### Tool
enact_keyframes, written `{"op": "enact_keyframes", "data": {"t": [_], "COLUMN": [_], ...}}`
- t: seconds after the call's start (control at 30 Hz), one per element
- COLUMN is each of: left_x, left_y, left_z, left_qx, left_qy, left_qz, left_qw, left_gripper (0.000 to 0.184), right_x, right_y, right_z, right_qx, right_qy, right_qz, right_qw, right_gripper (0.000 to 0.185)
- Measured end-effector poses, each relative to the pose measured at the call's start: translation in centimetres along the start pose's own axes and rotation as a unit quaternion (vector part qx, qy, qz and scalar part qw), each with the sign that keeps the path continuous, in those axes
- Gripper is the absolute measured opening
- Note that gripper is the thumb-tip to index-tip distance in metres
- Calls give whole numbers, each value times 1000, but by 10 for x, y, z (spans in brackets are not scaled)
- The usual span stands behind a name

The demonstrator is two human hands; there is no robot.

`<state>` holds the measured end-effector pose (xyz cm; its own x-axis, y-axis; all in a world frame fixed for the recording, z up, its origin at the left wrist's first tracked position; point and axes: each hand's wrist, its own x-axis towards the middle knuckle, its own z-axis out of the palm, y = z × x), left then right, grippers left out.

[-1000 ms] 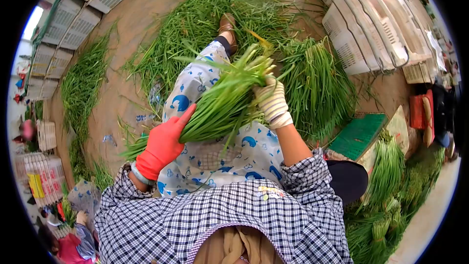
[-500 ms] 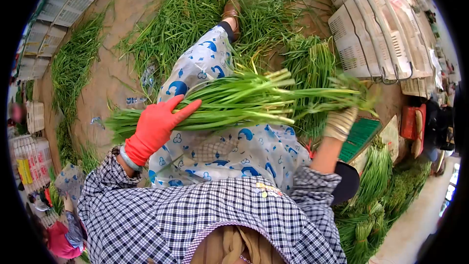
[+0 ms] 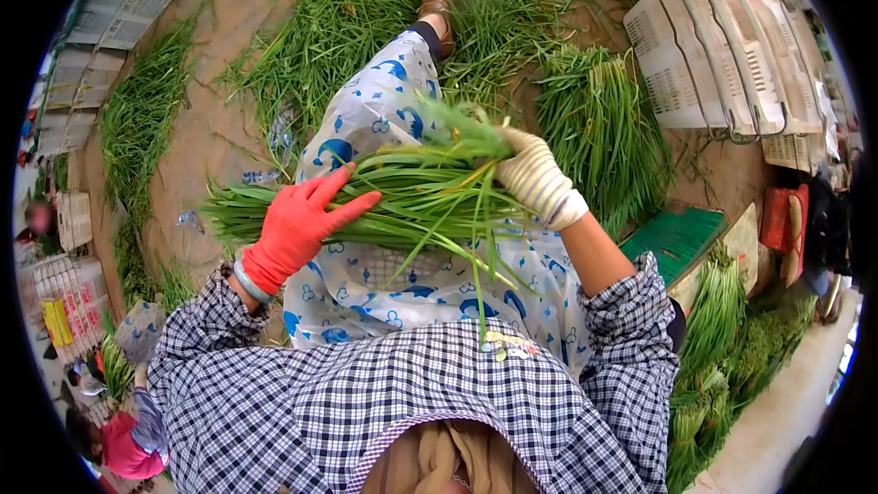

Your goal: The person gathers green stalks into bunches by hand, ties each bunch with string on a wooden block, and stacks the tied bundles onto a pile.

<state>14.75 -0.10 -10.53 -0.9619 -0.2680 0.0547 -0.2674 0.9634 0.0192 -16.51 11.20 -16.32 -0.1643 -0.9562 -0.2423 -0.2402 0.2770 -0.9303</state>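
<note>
My left hand (image 3: 294, 230), in a red rubber glove, is closed around a bunch of garlic chives (image 3: 416, 187) held sideways over my lap. Its thumb and a finger stretch along the leaves. At the bunch's right end is my right hand (image 3: 538, 181), in a striped cream knit glove, with its fingers closed on chives there. Some leaves by it are blurred, and a few loose strands hang down toward my checked top. Under the bunch lies a clear plastic apron (image 3: 366, 133) with blue prints.
Loose greens (image 3: 357, 27) cover the floor ahead, around my outstretched foot (image 3: 437, 14). A pile of chives (image 3: 604, 128) lies front right, near stacked white crates (image 3: 700, 55). More crates (image 3: 137, 9) line the left. A green board (image 3: 677, 242) and tied bunches (image 3: 704, 329) are at right.
My right hand has moved left and up from the far right to the bunch's right end, bringing the strands it held. My left hand keeps its hold in nearly the same place.
</note>
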Motion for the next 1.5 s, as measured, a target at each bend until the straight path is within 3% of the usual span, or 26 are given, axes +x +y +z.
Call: {"op": "enact_keyframes", "data": {"t": [0.03,0.07,0.1,0.2,0.27,0.37,0.43,0.53,0.6,0.67,0.7,0.73,0.8,0.83,0.87,0.97,1.0,1.03,1.1,1.13,1.23,1.27,1.33,1.4,1.47,1.5], "left_x": [1,1,-1,-3,-7,-5,-3,-1,1,1,2,0,-4,-5,-4,-3,-4,-5,-7,-7,-5,-5,-5,-6,-5,-6], "left_y": [0,-1,-4,-11,-15,-18,-18,-15,-13,-11,-11,-10,-11,-11,-11,-12,-12,-11,-9,-7,-7,-6,-5,-5,-7,-7], "left_z": [3,6,9,18,25,29,27,24,18,19,21,21,24,23,19,22,25,29,33,32,31,30,29,28,30,30], "left_qx": [-12,-16,-19,-44,-69,-84,-73,-75,-80,-83,-88,-84,-80,-83,-75,-81,-89,-91,-119,-120,-137,-131,-129,-128,-135,-141], "left_qy": [18,20,32,54,62,71,72,78,76,76,79,77,75,70,65,56,52,54,97,92,92,94,97,93,95,95], "left_qz": [-1,0,6,19,30,43,54,59,55,47,41,35,33,36,43,43,28,30,-5,-15,-2,-3,-6,-14,-11,-8], "left_qw": [1000,1000,999,997,995,993,993,992,992,993,992,993,993,993,994,994,994,994,988,988,986,987,987,987,986,985], "left_gripper": [63,63,62,61,60,60,60,59,55,50,50,53,54,54,55,57,59,59,60,58,56,56,56,57,56,56], "right_x": [-6,-15,-23,-49,-55,-38,6,92,122,114,97,77,34,9,2,-1,6,15,26,41,75,78,77,57,19,8], "right_y": [4,14,13,-16,-26,-79,-89,-97,-91,-97,-108,-120,-106,-102,-79,-38,-41,-45,-87,-89,-113,-106,-89,-74,-77,-52], "right_z": [2,-11,-15,-45,-81,-146,-205,-228,-214,-183,-154,-121,-63,-43,-24,-33,-50,-64,-107,-132,-185,-181,-168,-135,-106,-94], "right_qx": [201,262,455,470,396,248,252,-25,-304,-453,-517,-607,-494,-449,-473,-262,-166,60,122,126,130,-52,-286,-257,-180,-145], "right_qy": [81,114,122,260,334,388,350,315,256,172,76,-83,-242,-248,-234,16,69,132,226,259,98,99,-19,-179,-306,-306], "right_qz": [6,9,36,37,11,-123,-193,-98,-7,0,14,25,82,-8,-35,-139,-130,-75,-53,-122,-33,-61,-94,-91,-5,-22], "right_qw": [976,958,882,843,855,879,881,944,918,875,853,790,831,858,849,955,975,987,965,950,986,992,953,945,935,941], "right_gripper": [29,23,25,25,23,24,30,32,34,36,36,43,61,60,46,24,14,9,11,17,52,50,66,67,70,65]}}
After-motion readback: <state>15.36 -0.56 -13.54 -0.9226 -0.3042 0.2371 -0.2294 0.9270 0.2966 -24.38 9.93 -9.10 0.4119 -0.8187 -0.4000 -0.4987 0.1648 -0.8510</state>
